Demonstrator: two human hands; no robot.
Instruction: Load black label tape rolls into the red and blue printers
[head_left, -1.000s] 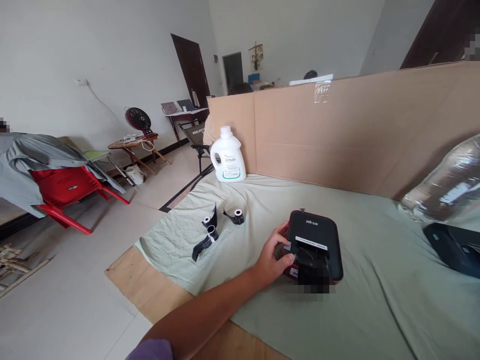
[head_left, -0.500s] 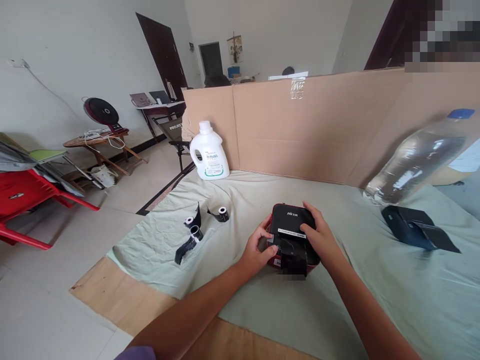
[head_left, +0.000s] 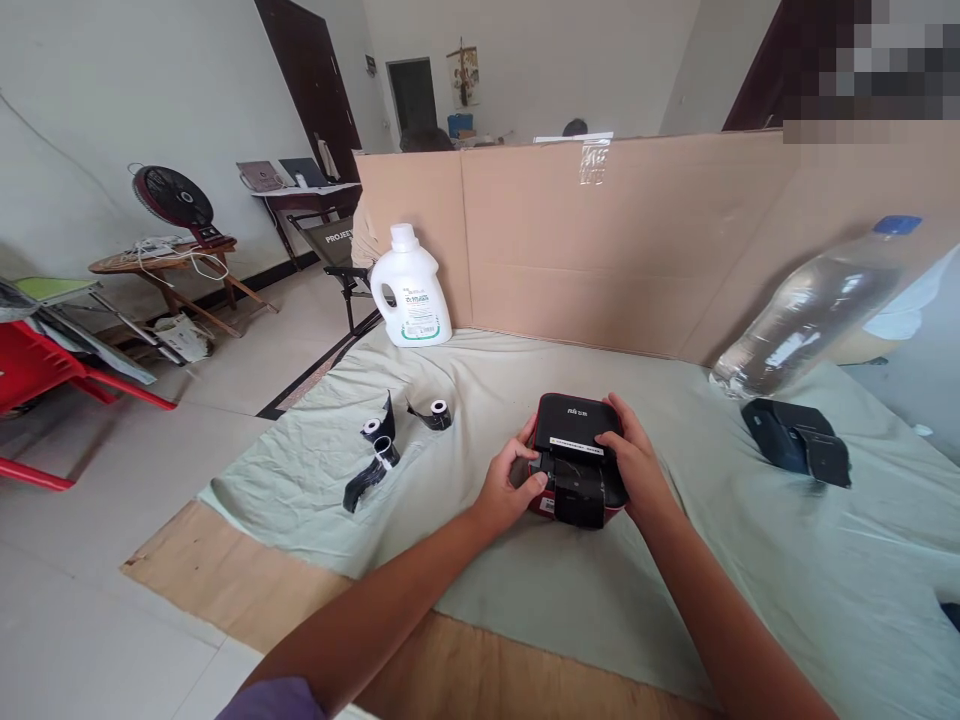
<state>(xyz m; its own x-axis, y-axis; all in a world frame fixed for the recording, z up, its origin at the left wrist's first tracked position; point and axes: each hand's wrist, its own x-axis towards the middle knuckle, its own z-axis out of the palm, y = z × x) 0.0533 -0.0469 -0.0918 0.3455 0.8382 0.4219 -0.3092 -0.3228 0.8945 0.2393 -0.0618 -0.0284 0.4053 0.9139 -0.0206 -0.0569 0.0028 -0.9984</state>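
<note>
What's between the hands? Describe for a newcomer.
On the pale green cloth before the cardboard panel, find the left hand and right hand. Both hold a boxy device with a black top; red sides set it apart from the dark device at right.

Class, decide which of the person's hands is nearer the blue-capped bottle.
Right. The right hand is left of the bottle and closer to the camera; the left hand is farther left, beyond the device.
</note>
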